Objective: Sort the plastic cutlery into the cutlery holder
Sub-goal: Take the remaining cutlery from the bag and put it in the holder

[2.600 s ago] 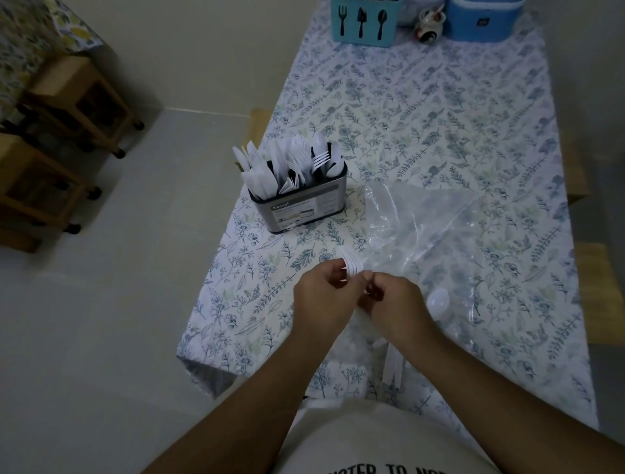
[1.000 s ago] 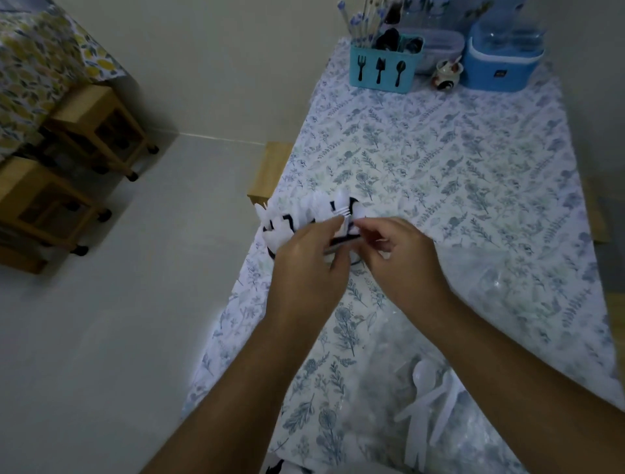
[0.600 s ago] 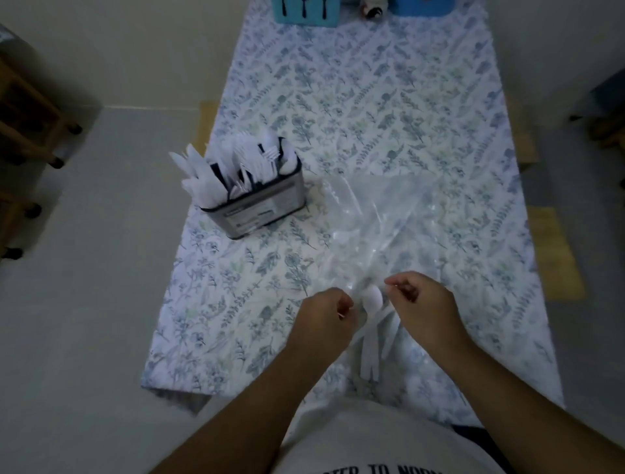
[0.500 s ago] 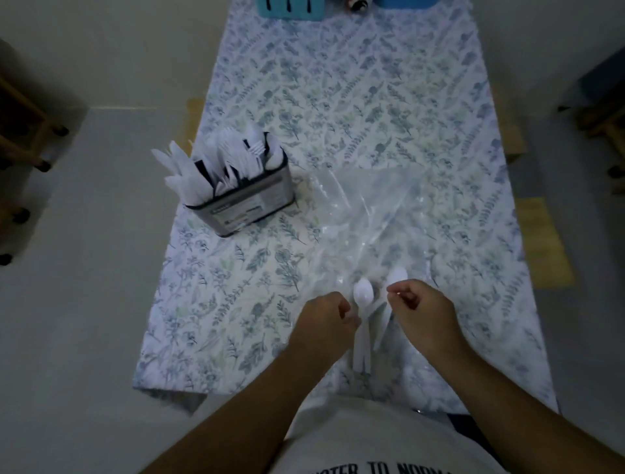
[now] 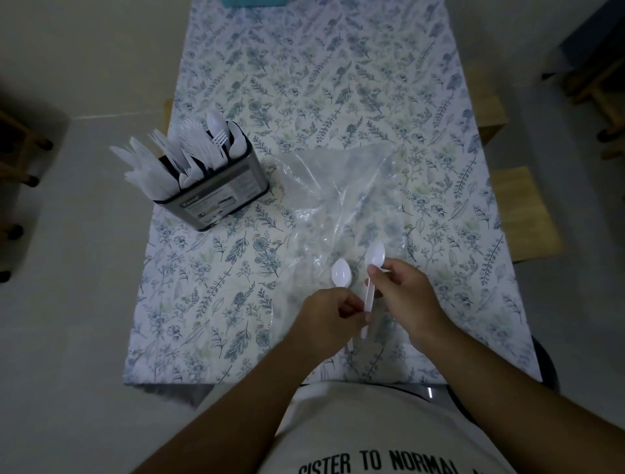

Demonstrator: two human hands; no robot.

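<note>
A metal cutlery holder [image 5: 221, 197] stands at the table's left edge, packed with white plastic knives, forks and spoons. Near the front edge my left hand [image 5: 329, 319] grips the handle of a white spoon stack [image 5: 341, 274], bowl end pointing away from me. My right hand [image 5: 402, 291] pinches another white spoon [image 5: 373, 267] by its neck, lifted just right of the first. Both hands hover over a clear plastic bag [image 5: 341, 199] lying flat on the floral tablecloth [image 5: 304, 84].
A teal container edge [image 5: 253, 2] shows at the far end of the table. Wooden benches [image 5: 522, 213] flank the right side, and wooden furniture [image 5: 17, 169] stands on the floor at left. The table's front edge runs just before my body.
My hands came back from the holder to the bag at the front. The right hand has lifted one spoon apart from those in the left hand. The camera tilted down.
</note>
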